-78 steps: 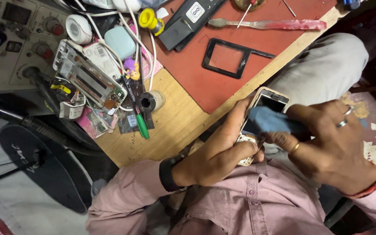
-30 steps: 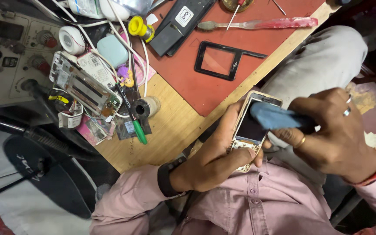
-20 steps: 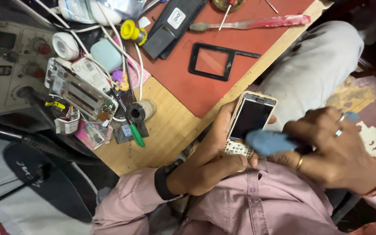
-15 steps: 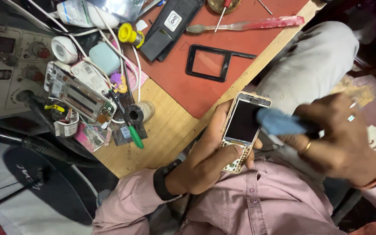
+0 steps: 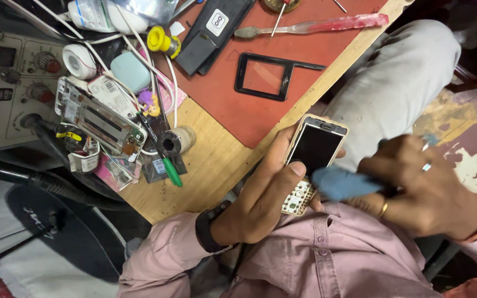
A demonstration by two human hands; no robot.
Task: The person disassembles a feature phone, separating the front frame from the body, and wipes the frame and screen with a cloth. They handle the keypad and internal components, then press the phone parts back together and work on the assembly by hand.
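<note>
Over the lap, just off the tabletop edge: a phone held and a blue tool brought to it.

Left hand grasps the phone from its left side, thumb across the lower screen; the phone's long axis runs up and slightly right. Right hand, clenched around the blue tool, sits just right of the phone, the tool's blurred tip touching or nearly touching the bared keypad end.

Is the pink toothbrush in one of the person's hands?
No, the pink toothbrush lies on the red mat, while the left hand holds the phone and the right hand a blue tool.
</note>
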